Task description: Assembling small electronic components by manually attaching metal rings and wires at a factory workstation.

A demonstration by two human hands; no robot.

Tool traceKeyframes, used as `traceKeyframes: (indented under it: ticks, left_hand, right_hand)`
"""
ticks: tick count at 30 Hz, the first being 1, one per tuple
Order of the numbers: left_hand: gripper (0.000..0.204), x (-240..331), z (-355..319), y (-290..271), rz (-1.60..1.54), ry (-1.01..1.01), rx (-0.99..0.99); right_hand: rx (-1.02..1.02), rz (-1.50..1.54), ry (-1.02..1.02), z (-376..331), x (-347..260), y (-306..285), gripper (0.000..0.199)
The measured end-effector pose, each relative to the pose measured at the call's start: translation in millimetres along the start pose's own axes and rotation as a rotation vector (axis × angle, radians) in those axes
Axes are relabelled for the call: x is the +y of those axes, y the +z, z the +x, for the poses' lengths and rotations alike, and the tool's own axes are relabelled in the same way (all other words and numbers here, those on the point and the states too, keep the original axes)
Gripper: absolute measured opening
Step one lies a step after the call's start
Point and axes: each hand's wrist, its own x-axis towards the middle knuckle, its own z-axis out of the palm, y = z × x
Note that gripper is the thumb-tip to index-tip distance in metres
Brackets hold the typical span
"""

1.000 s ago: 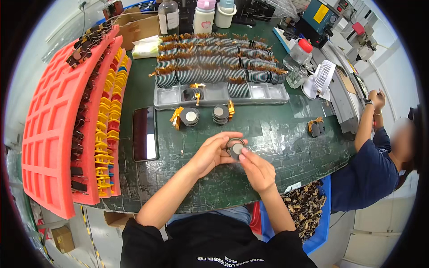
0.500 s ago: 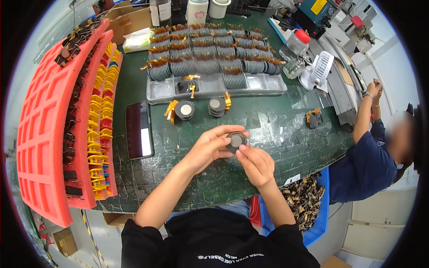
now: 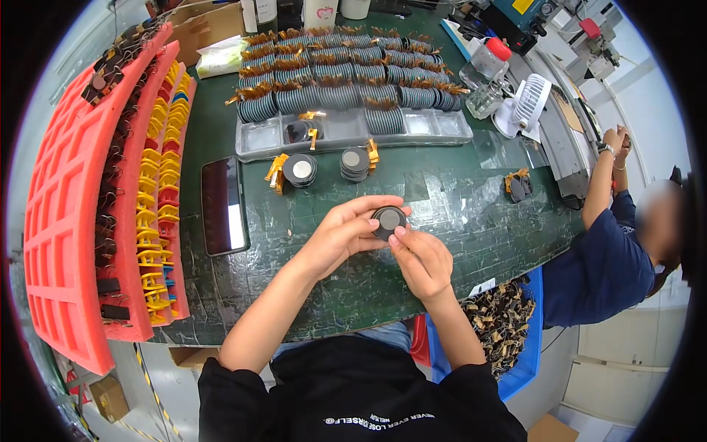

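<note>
Over the near middle of the table, a small round black disc with a grey centre (image 3: 389, 222) is held between my two hands. My left hand (image 3: 346, 234) grips it from the left, with the thumb on its face and the index finger along its far edge. At its lower right edge, the thumb and fingers of my right hand (image 3: 423, 261) pinch the rim. Beyond the hands stand two short stacks of similar discs, the left stack (image 3: 300, 171) and the right stack (image 3: 355, 163), both with orange flexible strips at the side.
A clear compartment tray (image 3: 353, 144) and rows of discs (image 3: 331, 74) fill the back. A phone (image 3: 224, 206) lies left, beside pink foam racks (image 3: 66, 214) with clips. Right are a white fan (image 3: 530, 103), more discs (image 3: 518, 186), a blue bin (image 3: 536, 324) of small parts and another person (image 3: 600, 272).
The disc has tilted slightly between my fingers, so its ringed face looks different. Both hands keep their hold in nearly the same place. The whole view has shifted a little.
</note>
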Motion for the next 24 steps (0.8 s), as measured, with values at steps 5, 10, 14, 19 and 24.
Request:
traceKeyframes:
  ticks: [5,10,14,19,24]
  left_hand:
    - [0.042,-0.9,0.0,-0.3,0.005,0.000,0.014]
    - [0.041,-1.8,0.8,-0.6,0.006,-0.009,0.013]
    - [0.040,-2.7,0.0,0.5,0.002,0.001,0.015]
    - [0.039,-2.0,-0.4,2.5,0.041,-0.036,0.057]
    - [0.035,-5.0,0.4,4.0,0.031,-0.051,0.089]
  right_hand:
    - [0.000,0.010,0.007,-0.8,0.2,0.8,0.017]
    - [0.001,0.013,0.009,0.0,0.5,0.0,0.019]
    - [0.003,0.013,0.016,-1.1,-0.1,1.2,0.019]
    - [-0.022,0.027,0.052,-0.5,-0.4,0.6,0.022]
    - [-0.041,0.026,0.074,1.2,-0.1,-1.4,0.025]
